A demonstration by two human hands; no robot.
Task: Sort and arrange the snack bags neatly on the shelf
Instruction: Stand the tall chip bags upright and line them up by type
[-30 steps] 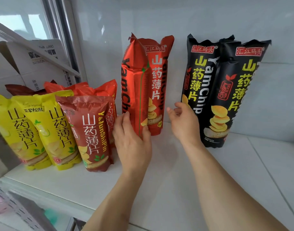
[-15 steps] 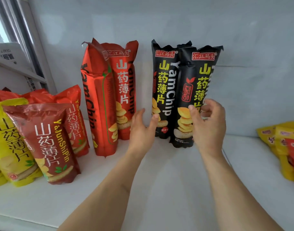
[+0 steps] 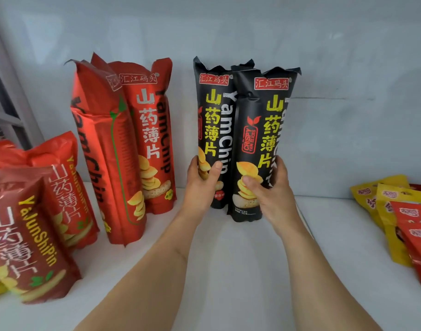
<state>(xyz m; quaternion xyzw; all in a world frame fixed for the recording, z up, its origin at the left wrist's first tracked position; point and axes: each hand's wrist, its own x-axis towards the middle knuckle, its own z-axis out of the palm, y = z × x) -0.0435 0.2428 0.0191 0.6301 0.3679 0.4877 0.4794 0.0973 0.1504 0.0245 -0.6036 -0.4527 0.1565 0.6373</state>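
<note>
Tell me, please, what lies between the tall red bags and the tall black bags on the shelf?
Only the left hand, gripping the left black bag; otherwise bare white shelf and wall, per the head view.

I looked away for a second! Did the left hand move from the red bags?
Yes. The left hand went right, away from the tall red bags, and now grips the left black bag.

left grip (image 3: 201,185): curled, clasping; right grip (image 3: 270,187): curled, clasping
</note>
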